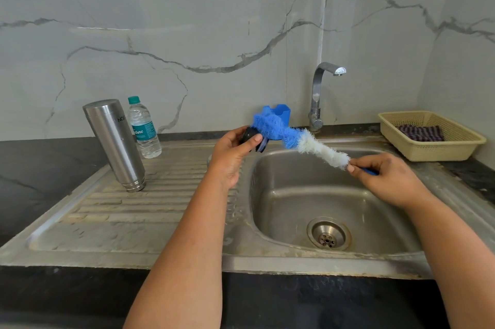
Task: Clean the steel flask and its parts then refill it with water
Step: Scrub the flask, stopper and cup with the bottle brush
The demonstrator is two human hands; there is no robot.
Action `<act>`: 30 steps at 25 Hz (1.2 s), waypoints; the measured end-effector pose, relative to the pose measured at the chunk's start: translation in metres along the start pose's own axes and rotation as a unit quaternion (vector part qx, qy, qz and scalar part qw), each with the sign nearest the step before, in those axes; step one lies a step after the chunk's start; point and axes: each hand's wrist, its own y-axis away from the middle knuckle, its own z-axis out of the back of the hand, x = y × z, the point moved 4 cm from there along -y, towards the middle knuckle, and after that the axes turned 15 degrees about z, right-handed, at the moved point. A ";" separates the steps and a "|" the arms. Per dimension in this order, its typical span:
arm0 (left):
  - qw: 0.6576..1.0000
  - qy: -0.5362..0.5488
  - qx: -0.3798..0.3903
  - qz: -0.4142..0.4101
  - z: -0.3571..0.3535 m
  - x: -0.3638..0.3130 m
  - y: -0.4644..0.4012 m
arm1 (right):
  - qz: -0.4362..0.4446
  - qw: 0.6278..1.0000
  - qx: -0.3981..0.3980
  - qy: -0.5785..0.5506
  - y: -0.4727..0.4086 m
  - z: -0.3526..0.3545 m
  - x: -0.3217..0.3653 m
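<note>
— Where were the hands?

— Both were above the sink basin (308, 194). The left hand (233, 157) pinched a dark round flask lid (253, 138) between thumb and curled fingers, at the basin's far-left rim. The right hand (385, 173) pinched the blue handle of a bottle brush (302, 141), whose blue-and-white bristles reached left to touch the lid.

— And the flask?

— The steel flask (115, 143) stood upright on the ridged drainboard (160, 194) to the left, a plastic water bottle (143, 127) just beside it (farther back). A tap (318, 95) rose at the far edge; a basket (428, 135) holding a striped cloth (420, 133) sat far right.
</note>
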 end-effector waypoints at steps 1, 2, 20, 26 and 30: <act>1.000 -0.013 0.011 0.003 -0.002 0.001 0.000 | -0.005 1.000 0.001 0.008 0.000 0.000 -0.001; 1.000 -0.020 0.016 0.006 -0.004 0.001 0.001 | -0.008 1.000 0.000 0.008 0.000 0.000 -0.001; 0.990 0.007 -0.142 0.026 0.023 0.013 -0.022 | 0.008 0.992 -0.022 0.123 0.002 0.000 0.000; 0.987 -0.019 -0.159 0.020 0.019 0.011 -0.017 | 0.020 0.987 -0.015 0.159 -0.001 -0.006 0.007; 0.988 -0.097 -0.116 0.014 0.017 0.012 -0.019 | 0.041 0.974 -0.047 0.216 -0.001 -0.005 0.012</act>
